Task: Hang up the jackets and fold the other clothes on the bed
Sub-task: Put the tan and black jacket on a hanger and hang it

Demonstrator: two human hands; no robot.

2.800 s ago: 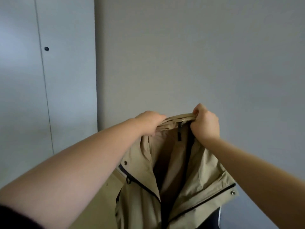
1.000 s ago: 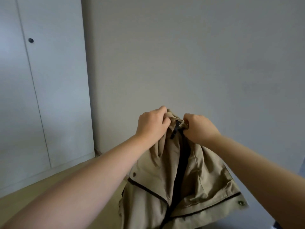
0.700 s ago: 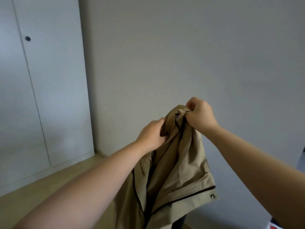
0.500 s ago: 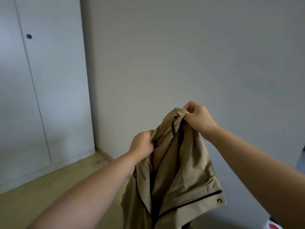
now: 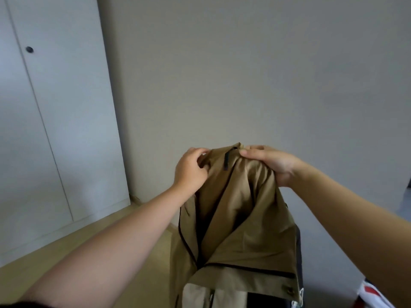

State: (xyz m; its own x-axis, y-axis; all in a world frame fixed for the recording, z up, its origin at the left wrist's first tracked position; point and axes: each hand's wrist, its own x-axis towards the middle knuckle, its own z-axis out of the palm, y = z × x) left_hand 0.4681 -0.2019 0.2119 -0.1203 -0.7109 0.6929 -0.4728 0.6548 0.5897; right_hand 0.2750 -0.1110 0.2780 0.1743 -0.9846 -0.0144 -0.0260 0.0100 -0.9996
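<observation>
A beige jacket [image 5: 240,221] with black zip trim hangs in the air in front of me, its collar at the top and a small black hanging loop [image 5: 227,160] showing there. My left hand [image 5: 191,171] grips the collar's left side with curled fingers. My right hand [image 5: 272,163] holds the collar's right side, fingers laid over the top of the fabric and thumb underneath. The jacket's lower part runs out of the bottom of the view. No hanger is in view.
A white wardrobe door [image 5: 55,107] with a dark round knob [image 5: 29,49] stands at the left. A plain grey wall [image 5: 244,74] fills the background. Light wooden floor [image 5: 124,230] lies below. A bit of red and white fabric [image 5: 369,295] shows at the bottom right.
My left hand has risen to the collar's top, level with the right hand. The right hand's grip shifted to lie over the fabric. The collar now sits spread between both hands.
</observation>
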